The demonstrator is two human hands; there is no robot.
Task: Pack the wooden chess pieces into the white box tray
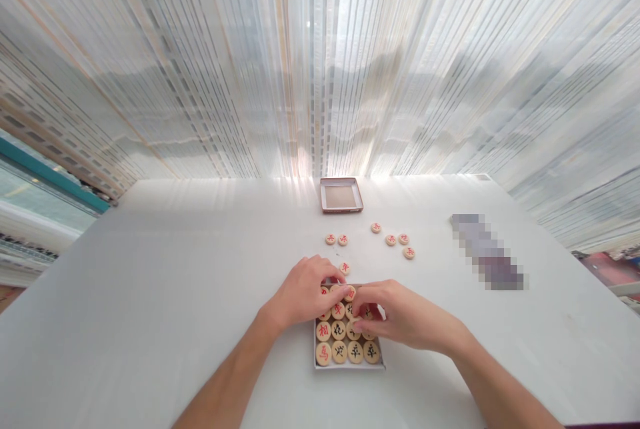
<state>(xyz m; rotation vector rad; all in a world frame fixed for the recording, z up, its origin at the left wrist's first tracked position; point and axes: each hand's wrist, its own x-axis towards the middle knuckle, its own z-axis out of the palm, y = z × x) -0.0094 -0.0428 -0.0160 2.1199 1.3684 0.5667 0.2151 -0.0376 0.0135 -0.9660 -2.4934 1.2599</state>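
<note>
A shallow white box [349, 365] near the table's front edge holds several round wooden chess pieces [339, 350] with red or black characters, laid in rows. My left hand [303, 290] rests over the box's far left part, fingers curled, pinching a red-marked piece [349, 293] at the top row. My right hand [400, 314] covers the box's right side, fingers bent down onto the pieces there; what lies under them is hidden.
Several loose red-marked pieces [391, 239] lie scattered on the white table [175, 269] beyond the box, one [345, 267] just past my left fingers. The box lid [341, 195] with a red rim sits at the far edge. A blurred dark object [487, 252] lies to the right.
</note>
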